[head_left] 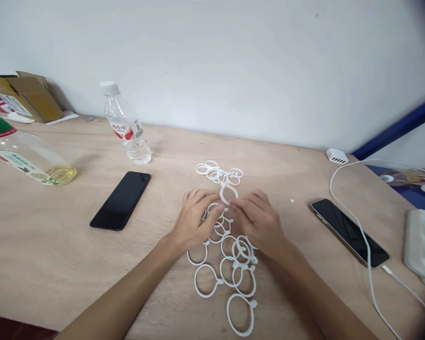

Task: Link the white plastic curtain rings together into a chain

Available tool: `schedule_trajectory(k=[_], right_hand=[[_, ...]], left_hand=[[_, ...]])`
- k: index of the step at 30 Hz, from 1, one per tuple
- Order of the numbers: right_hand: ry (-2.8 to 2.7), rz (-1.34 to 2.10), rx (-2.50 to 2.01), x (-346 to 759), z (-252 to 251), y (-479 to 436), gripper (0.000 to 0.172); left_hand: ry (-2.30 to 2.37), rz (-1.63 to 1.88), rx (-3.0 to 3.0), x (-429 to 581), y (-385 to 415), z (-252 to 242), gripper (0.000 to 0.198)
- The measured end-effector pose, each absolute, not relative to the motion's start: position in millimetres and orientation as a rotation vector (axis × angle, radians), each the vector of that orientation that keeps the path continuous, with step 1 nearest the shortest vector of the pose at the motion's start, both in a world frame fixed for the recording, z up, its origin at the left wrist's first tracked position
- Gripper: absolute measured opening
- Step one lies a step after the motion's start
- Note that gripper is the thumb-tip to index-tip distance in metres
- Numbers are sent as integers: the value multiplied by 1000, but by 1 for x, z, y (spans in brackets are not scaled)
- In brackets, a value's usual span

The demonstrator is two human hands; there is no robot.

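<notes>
Ring, white, hole facing six o'clock, long axis blurred, is pinched at four by the right hand above a wooden table; the half-curled left hand, at nine, has an unclear hold. Pale wall stands at twelve.

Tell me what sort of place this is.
Probably an improvised work area at a plain wooden table against a white wall. Suggesting it: white rings spread in the middle, a phone with a white cable plugged in, and a capped clear bottle.
</notes>
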State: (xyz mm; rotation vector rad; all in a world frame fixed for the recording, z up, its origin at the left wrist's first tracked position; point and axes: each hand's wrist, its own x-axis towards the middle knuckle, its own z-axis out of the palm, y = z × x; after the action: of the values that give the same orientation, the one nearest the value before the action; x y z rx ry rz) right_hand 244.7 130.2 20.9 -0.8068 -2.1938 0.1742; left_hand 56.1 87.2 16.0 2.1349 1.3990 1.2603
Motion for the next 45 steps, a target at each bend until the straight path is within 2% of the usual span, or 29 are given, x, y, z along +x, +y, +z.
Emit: schedule_trajectory(k=[3, 9, 14, 18, 20, 22, 26, 27, 32, 40, 45], right_hand=[[-2161, 296, -672, 230, 25, 109, 22], [-2053, 444, -661, 225, 27, 106, 18], [-1839, 508, -878, 229, 28, 103, 13], [-1753, 665, -951, 232, 25, 105, 28], [-1759, 713, -918, 232, 24, 107, 23], [-1738, 763, -897, 233, 24, 108, 16], [-1662, 904, -899, 234, 25, 108, 12], [-1655, 922, -900, 235, 24, 108, 12], [-1660, 901, -938, 235, 20, 105, 13], [-1706, 901, -998, 234, 19, 101, 27], [-1743, 938, -1041, 236, 21, 111, 25]], left_hand=[[1291, 1323, 2094, 57, 86, 18, 24], [1228, 1381, 1961, 60, 84, 19, 18], [1237, 1433, 2086, 58, 85, 17, 12], [1161, 1408, 2213, 57, 85, 17, 7], [1140, 1368, 2214, 58, 84, 16, 6], [1200, 1320, 2121, 58, 83, 16, 12], [1294, 1252, 1943, 57, 81, 15, 46], [1270, 1251, 1943, 56, 81, 16, 49], [1117, 1220, 1889, 56, 84, 22, 32], [1089, 1170, 1705, 59, 83, 25, 28], [1202, 1233, 1865, 57, 86, 21, 30]])
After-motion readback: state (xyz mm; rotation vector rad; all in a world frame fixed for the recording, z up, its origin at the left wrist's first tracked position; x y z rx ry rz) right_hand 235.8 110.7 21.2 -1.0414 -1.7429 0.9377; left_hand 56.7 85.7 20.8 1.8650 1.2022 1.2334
